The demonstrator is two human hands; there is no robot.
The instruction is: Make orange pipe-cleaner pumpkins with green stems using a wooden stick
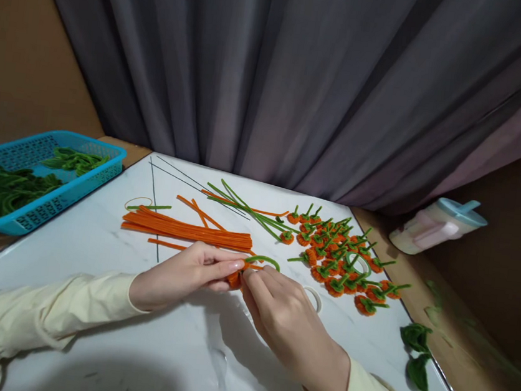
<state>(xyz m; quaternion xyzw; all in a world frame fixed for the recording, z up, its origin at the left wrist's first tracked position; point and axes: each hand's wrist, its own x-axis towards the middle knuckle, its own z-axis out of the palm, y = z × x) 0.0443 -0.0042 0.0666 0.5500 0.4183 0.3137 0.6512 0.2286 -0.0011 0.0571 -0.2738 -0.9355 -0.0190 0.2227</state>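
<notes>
Between the fingertips of my left hand (192, 274) is a small orange pipe-cleaner pumpkin (234, 280), mostly covered by the fingers. A green pipe cleaner (263, 258) rises from it and curves over toward my right hand (291, 315). The right thumb and fingers are pinched together against the pumpkin's right side; the exact strand in the pinch is hidden. Just beyond my hands lies a bundle of orange pipe cleaners (186, 230). To the right, many finished-looking orange pumpkins (335, 285) with green stems are grouped on the white tabletop (138, 357).
A blue basket (80, 184) with green leafy pieces stands at left. Loose green pipe cleaners (245, 205) and thin dark wires (187, 178) lie at the back. Tape rolls (313, 299) sit near the pumpkins. Green leaves (418, 370) and a lidded cup (435, 227) are at right.
</notes>
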